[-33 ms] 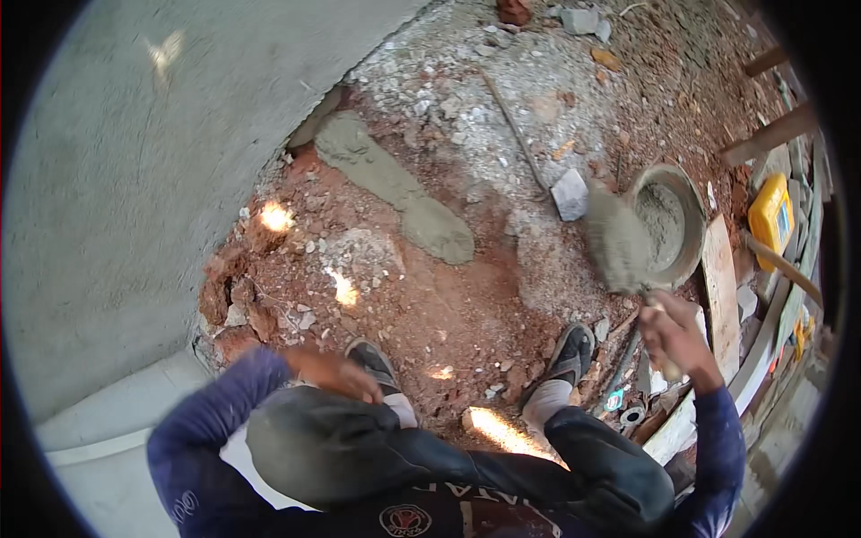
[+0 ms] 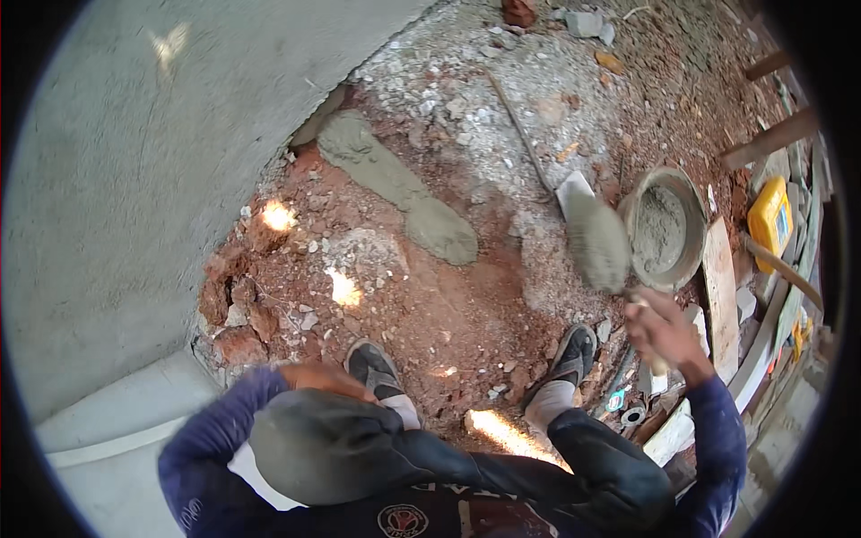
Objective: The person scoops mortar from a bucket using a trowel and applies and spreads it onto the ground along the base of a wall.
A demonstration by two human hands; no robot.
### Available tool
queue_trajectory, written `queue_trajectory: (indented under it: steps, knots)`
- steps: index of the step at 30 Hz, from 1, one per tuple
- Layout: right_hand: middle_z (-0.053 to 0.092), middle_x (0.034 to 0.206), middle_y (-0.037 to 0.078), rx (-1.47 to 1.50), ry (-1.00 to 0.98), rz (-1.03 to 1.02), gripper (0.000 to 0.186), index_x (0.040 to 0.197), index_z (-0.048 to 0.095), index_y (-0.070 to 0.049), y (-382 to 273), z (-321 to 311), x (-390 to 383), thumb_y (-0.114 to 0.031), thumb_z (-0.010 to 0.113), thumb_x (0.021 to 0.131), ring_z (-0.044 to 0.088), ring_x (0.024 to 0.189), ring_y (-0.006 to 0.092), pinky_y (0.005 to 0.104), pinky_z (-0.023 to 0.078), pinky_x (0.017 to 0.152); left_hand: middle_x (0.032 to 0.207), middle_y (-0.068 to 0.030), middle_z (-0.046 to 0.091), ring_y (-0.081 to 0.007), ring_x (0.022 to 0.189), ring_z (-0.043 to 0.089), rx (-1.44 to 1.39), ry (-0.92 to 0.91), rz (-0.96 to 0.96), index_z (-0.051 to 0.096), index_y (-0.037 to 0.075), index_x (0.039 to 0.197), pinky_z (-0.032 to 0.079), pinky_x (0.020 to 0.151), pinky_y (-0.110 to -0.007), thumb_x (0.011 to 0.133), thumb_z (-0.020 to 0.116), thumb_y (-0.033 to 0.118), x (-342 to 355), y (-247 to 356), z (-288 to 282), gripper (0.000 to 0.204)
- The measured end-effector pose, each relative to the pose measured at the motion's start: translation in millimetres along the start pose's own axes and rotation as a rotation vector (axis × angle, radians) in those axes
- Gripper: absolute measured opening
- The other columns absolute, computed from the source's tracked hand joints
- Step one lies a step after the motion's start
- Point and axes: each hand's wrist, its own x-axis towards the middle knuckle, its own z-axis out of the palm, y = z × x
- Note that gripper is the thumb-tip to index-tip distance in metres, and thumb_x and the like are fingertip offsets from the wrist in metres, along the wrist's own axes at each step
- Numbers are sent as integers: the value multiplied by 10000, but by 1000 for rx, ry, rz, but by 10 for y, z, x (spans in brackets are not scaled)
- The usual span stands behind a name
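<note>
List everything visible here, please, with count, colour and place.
trowel: 1, grey, beside the basin
basin: 1, grey, at right
mortar: 1 batch, grey, inside basin
mortar strip: 1, grey, on soil
wall: 1, grey, left
stones: many, grey to reddish, scattered
thin rod: 1, brownish, upper middle
plastic container: 1, yellow, far right
plank: 1, pale, right of basin
wooden posts: 2, brown, upper right
debris: uncounted, mixed colours, lower right
shoes: 2, dark, lower middle
trousers: 1 pair, dark, bottom
sleeves: 2, blue, lower sides
left hand: 1, bare, lower left
right hand: 1, bare, gripping the trowel
</note>
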Motion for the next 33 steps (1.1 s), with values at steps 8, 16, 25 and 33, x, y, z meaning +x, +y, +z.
queue_trajectory:
  steps: [8,16,25,33]
  knots:
    - [525,688,10,-187,-308,-152,195,949,546,-44,-284,1951,2067,-225,504,1008,506,459,111,284,431,424,1178,-57,651,-118,1068,576,-795,388,362,620,24,1235,444,929,-285,1019,546,274,138,-1410,936,338]
    - [661,867,237,-880,96,-902,343,1119,579,44,-584,3062,3594,-244,541,938,677,753,360,474,539,678,1207,-31,638,-52,917,516,-847,392,470,573,27,1305,411,781,-198,1038,518,242,572,-1679,838,347]
    - [564,1098,362,-1097,368,-758,439,1241,445,103,-268,3234,3308,-115,528,869,592,958,517,538,495,844,1190,-33,660,-53,883,558,-888,340,422,510,39,1369,436,723,-201,1039,511,237,539,-1760,716,385]
    - [529,1080,317,-1352,311,-717,485,1338,397,120,86,2980,2730,-12,440,873,574,965,473,490,507,837,1182,-103,681,-85,807,581,-874,280,419,485,29,1398,461,708,-227,1048,501,260,577,-1832,592,420]
